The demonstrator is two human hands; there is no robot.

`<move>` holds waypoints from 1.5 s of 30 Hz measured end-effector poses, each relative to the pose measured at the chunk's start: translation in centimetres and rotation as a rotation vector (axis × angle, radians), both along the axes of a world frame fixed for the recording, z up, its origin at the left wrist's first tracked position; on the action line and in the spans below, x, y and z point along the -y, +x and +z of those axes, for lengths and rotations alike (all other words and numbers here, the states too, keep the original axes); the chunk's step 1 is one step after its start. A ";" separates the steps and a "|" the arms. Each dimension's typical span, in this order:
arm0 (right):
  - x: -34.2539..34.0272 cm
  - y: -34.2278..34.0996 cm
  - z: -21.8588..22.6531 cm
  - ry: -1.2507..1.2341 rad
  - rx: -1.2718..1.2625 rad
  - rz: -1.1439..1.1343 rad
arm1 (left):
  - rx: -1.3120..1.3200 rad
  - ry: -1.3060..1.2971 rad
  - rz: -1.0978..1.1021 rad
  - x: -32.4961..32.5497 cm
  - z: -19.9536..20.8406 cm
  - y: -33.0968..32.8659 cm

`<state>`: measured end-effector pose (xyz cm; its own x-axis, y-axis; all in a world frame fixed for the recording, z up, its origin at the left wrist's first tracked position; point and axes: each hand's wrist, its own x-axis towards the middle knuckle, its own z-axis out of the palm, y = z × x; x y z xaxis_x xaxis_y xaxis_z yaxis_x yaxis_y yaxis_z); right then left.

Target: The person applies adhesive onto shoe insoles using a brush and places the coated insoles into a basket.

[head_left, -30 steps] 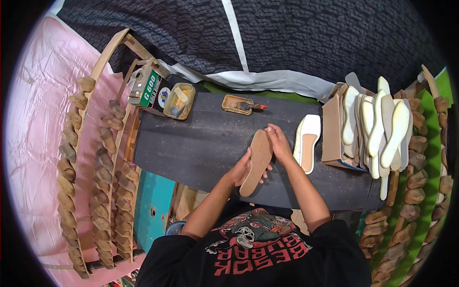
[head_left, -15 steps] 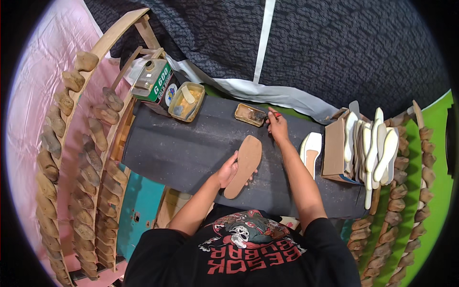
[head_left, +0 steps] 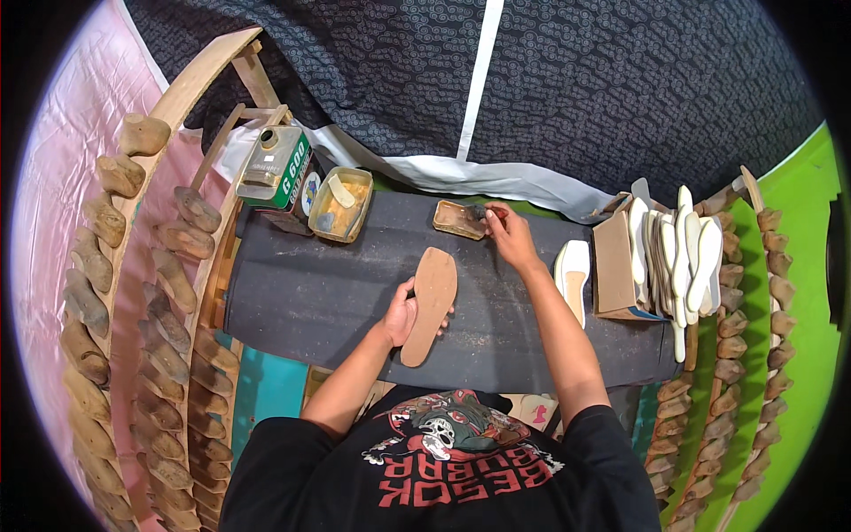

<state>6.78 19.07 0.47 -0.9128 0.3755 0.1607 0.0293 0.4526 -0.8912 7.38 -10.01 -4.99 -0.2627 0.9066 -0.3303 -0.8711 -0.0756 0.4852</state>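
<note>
My left hand [head_left: 402, 317] grips a brown insole [head_left: 432, 301] by its left edge, with fingertips showing past its right side. The insole is held above the dark table cover, its flat face turned up. Farther off, my right hand [head_left: 511, 238] pinches a small brush [head_left: 477, 213] with dark bristles and a reddish handle. The bristles are at the right end of a shallow rectangular tray [head_left: 449, 228] with brownish residue inside. To the right of my right forearm lies a white sole-shaped piece [head_left: 574, 257] with a tan inner part.
At the back left stand a metal can [head_left: 277, 164] and a tub [head_left: 335, 232] of yellowish paste with a spreader [head_left: 340, 190]. A cardboard box [head_left: 613, 266] of pale sole pieces [head_left: 683, 248] sits at the right. Racks of wooden shoe lasts [head_left: 164, 319] flank both sides of the table [head_left: 292, 301].
The whole view has shifted slightly. My left hand and the insole have moved a little left, and the insole is slightly more upright. My right hand stays at the tray with the brush.
</note>
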 end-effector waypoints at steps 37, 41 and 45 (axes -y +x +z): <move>-1.7 5.9 14.2 0.228 -0.113 0.426 | -0.055 0.290 0.197 -8.6 3.5 2.5; -1.5 6.7 14.4 0.435 -0.070 0.461 | -0.099 0.278 0.209 -9.1 4.2 2.5; 1.0 9.6 14.1 0.595 -0.137 0.762 | -0.086 0.264 0.221 -8.7 4.2 1.8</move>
